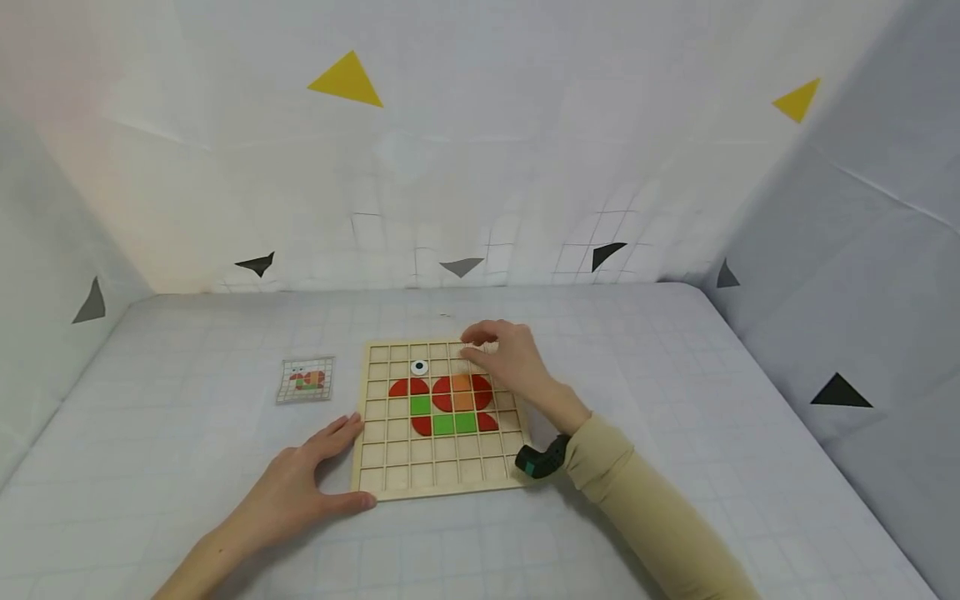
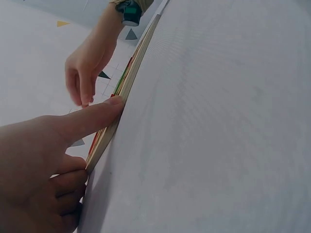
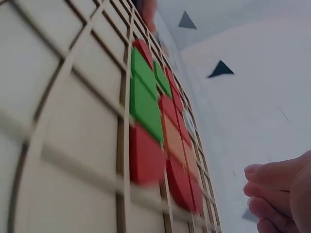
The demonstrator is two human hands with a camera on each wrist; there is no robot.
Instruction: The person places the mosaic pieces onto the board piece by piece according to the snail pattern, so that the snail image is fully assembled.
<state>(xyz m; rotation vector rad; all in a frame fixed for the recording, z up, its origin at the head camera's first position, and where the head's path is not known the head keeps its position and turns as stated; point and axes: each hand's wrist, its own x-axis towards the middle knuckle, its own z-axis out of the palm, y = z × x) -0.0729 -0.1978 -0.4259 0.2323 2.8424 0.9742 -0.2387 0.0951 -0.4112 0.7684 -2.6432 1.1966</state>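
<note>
A square wooden grid board (image 1: 397,477) lies on the table. Red, green and orange pieces and one round eye piece (image 1: 419,367) sit in its cells. My left hand (image 1: 300,477) touches the board's left side, with its thumb at the near left corner and its fingertips farther up the edge. Over the board's far right part hovers my right hand (image 1: 512,354), its fingers bent loosely and a gap showing between thumb and forefinger. Nothing shows between those fingers in the right wrist view, where green pieces (image 3: 145,109) and a red piece (image 3: 146,156) appear close up.
Left of the board lies a small picture card (image 1: 305,381) showing a similar coloured figure on a grid. A black wrist device (image 1: 543,458) on the right arm overlaps the board's near right corner. White sheeting with yellow and dark triangles surrounds the table.
</note>
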